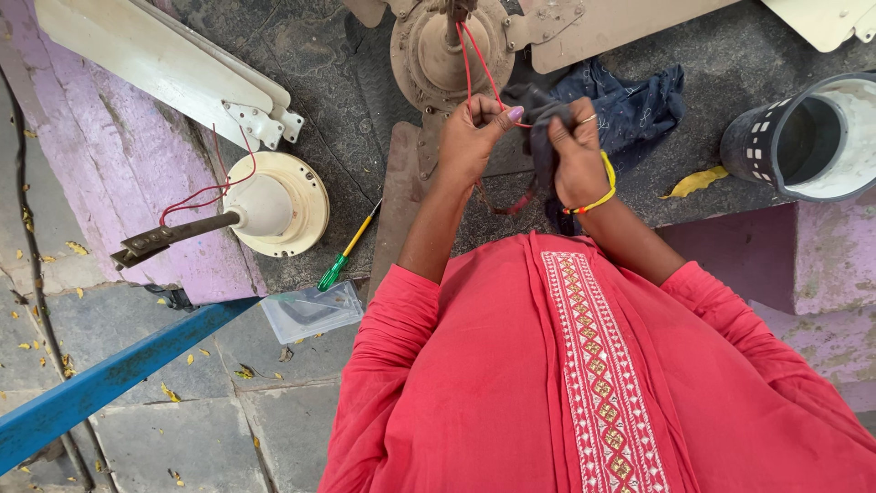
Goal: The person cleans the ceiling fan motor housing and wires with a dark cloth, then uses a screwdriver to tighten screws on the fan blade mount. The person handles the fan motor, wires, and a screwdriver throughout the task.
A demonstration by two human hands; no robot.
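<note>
Red cloth of a person's tunic, with one embroidered white band down the front, fills the foreground below a dismantled ceiling fan's motor housing, which sits on a rough, dark grey stone slab. Two bare hands are raised just below the housing: the left hand is closed in a fist around two thin red wires that run up into the top of the housing, while the right hand, wearing one yellow bangle and a ring, is clenched on a dark grey rag beside the wires. One dark blue patterned cloth lies right of the housing. Three cream fan blades are in view: one detached blade well to the housing's left, with its metal bracket, one reaching right from the housing, and the tip of a third at the far right. Below the detached blade lies one cream canopy cup on a dark down rod, with red wire looping from it. One screwdriver with a green and yellow handle lies lower left of the housing, and one clear plastic box beneath that. One dark cylindrical container lies on its side far right. Purple-painted ledges border the slab; grey paving with scattered yellow leaves and one blue metal bar lie to the lower left.
</note>
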